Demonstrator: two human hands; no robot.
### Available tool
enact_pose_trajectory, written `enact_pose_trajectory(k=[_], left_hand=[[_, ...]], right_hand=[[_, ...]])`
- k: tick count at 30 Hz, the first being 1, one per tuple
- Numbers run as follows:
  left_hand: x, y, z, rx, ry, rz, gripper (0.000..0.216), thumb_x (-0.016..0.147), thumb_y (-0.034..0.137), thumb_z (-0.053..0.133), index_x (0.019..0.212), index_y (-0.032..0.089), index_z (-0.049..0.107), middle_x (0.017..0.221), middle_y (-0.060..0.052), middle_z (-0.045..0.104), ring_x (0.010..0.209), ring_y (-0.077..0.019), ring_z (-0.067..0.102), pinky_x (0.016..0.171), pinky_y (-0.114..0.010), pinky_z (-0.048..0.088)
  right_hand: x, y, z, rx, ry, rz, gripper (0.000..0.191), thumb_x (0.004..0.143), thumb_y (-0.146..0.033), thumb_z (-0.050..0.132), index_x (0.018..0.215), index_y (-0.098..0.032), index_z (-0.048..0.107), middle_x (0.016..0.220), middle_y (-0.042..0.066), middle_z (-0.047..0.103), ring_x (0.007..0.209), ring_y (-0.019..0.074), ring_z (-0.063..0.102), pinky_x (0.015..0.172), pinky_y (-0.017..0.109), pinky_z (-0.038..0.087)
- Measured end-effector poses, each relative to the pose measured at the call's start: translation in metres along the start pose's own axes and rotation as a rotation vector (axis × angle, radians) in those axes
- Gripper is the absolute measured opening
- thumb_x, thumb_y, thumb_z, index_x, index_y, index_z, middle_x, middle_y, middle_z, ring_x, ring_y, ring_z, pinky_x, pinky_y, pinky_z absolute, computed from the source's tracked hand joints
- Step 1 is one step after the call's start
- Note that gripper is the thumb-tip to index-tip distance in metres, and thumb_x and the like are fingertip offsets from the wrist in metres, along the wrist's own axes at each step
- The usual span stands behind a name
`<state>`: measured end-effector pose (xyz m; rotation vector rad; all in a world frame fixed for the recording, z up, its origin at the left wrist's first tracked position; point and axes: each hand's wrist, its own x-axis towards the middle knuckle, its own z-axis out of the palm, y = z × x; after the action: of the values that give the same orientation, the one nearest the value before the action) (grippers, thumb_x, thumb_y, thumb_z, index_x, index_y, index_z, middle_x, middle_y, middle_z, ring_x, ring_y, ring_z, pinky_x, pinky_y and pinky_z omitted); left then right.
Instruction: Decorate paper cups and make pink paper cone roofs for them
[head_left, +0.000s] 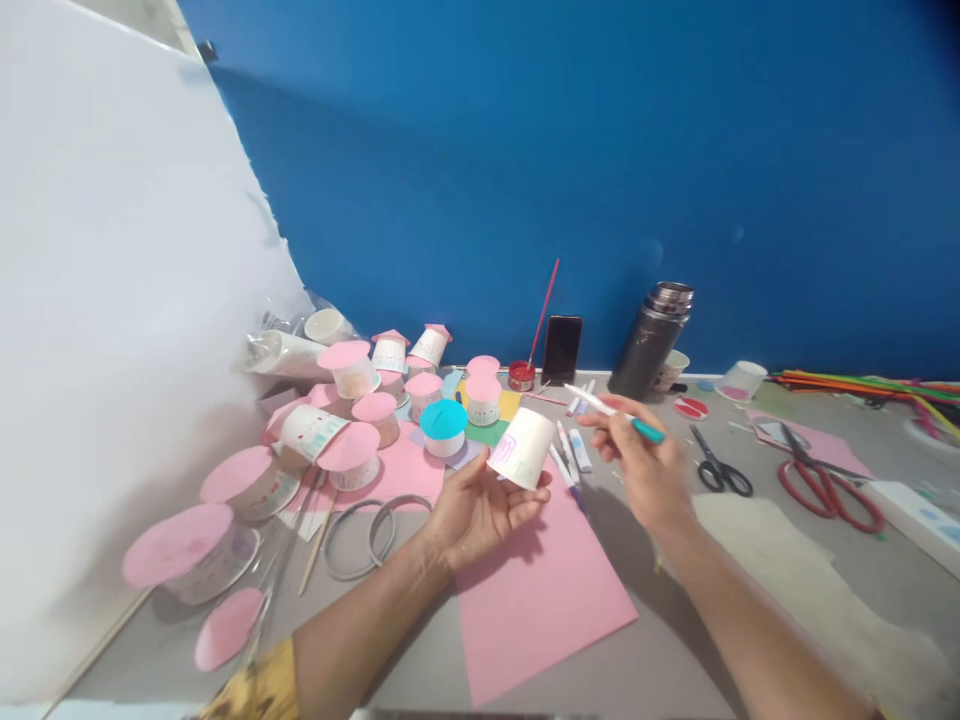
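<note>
My left hand [484, 510] holds a white paper cup [525, 450] tilted upside down, its rim near my fingers. Purple and faint green marks show on the cup's side. To its right, my right hand [643, 470] grips a white felt-tip pen [600, 402] with a teal end; the pen's tip points up and left, apart from the cup. Under my left hand lies a pink sheet of paper [540, 610]. Several pens [568, 455] lie on the table between my hands.
Decorated cups with pink discs [349, 455] crowd the left, one with a blue disc [444, 420]. Grey rings [360, 540] lie nearer. A dark flask [651, 345], phone [562, 350] and red paint pot [521, 376] stand behind. Black scissors [721, 470] and red-handled scissors [829, 490] lie right.
</note>
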<state>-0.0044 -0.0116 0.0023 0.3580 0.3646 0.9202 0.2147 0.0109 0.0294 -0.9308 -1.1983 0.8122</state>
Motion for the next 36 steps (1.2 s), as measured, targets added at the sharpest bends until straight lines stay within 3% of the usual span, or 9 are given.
enact_pose_trajectory(k=[5,9,12,15,20,24,27,31,36], left_hand=[[0.001,-0.01,0.005,0.042,-0.044,-0.085,0.06,0.101,0.049,0.052,0.135,0.0,0.056,0.108,-0.026,0.075,0.089,-0.0276,0.078,0.081,-0.031,0.058],[0.001,-0.016,0.006,0.106,0.061,-0.095,0.055,0.102,0.05,0.05,0.125,0.002,0.063,0.106,-0.025,0.075,0.087,-0.0279,0.078,0.08,-0.034,0.061],[0.001,-0.019,0.002,0.19,0.171,-0.011,0.037,0.1,0.043,0.056,0.101,0.008,0.069,0.083,-0.016,0.074,0.067,-0.0229,0.073,0.061,-0.033,0.061],[0.0,-0.021,0.0,0.272,0.147,0.09,0.021,0.095,0.029,0.064,0.087,0.011,0.069,0.069,-0.009,0.069,0.055,-0.0181,0.064,0.046,-0.029,0.056],[-0.001,-0.018,0.008,0.258,0.25,0.098,0.014,0.094,0.013,0.064,0.084,0.007,0.072,0.068,-0.01,0.071,0.056,-0.0148,0.066,0.053,-0.024,0.058],[0.0,-0.01,0.016,0.145,0.359,0.151,0.02,0.097,0.007,0.056,0.084,0.006,0.071,0.067,-0.009,0.071,0.059,-0.014,0.069,0.06,-0.023,0.06],[0.001,-0.003,0.019,0.067,0.415,0.209,0.022,0.099,0.006,0.053,0.085,0.006,0.07,0.069,-0.008,0.072,0.06,-0.0141,0.07,0.061,-0.023,0.061],[0.002,0.004,0.018,-0.018,0.506,0.239,0.021,0.1,0.009,0.055,0.086,0.006,0.069,0.074,-0.01,0.074,0.064,-0.0153,0.073,0.064,-0.024,0.063],[0.005,0.006,0.014,-0.062,0.529,0.265,0.02,0.1,0.008,0.055,0.085,0.006,0.069,0.074,-0.011,0.074,0.066,-0.0166,0.075,0.066,-0.026,0.065]], right_hand=[[-0.004,0.006,0.009,0.008,-0.232,0.22,0.053,0.074,-0.052,0.087,0.117,-0.024,0.072,0.109,0.009,0.08,0.099,0.0258,0.073,0.08,0.034,0.059],[-0.005,0.008,0.011,0.018,-0.179,0.218,0.051,0.07,-0.049,0.089,0.111,-0.023,0.073,0.104,0.007,0.079,0.099,0.0265,0.072,0.08,0.033,0.058],[-0.002,0.011,0.009,-0.077,-0.102,0.191,0.053,0.073,-0.049,0.086,0.116,-0.022,0.071,0.102,0.006,0.078,0.094,0.0243,0.071,0.079,0.033,0.056],[-0.001,0.012,0.007,-0.191,-0.091,0.164,0.054,0.074,-0.048,0.085,0.119,-0.022,0.07,0.103,0.006,0.078,0.092,0.0243,0.071,0.079,0.033,0.055],[-0.004,0.009,0.011,-0.225,-0.113,0.126,0.056,0.074,-0.047,0.086,0.12,-0.022,0.069,0.106,0.008,0.078,0.094,0.0249,0.072,0.078,0.033,0.056],[-0.004,0.006,0.008,-0.159,-0.024,0.009,0.041,0.088,-0.048,0.075,0.121,-0.024,0.069,0.103,0.007,0.08,0.094,0.0228,0.072,0.081,0.033,0.056],[-0.007,0.002,0.002,-0.137,0.074,-0.16,0.034,0.098,-0.05,0.063,0.114,-0.021,0.072,0.083,0.006,0.079,0.07,0.0192,0.068,0.066,0.031,0.054],[-0.018,-0.004,-0.003,-0.206,-0.018,-0.327,0.028,0.097,-0.044,0.067,0.107,-0.02,0.078,0.072,0.003,0.074,0.051,0.0147,0.056,0.051,0.028,0.047],[-0.025,-0.012,0.003,-0.35,-0.134,-0.433,0.008,0.09,-0.03,0.076,0.093,-0.023,0.076,0.081,0.002,0.075,0.061,0.0165,0.067,0.058,0.027,0.052]])
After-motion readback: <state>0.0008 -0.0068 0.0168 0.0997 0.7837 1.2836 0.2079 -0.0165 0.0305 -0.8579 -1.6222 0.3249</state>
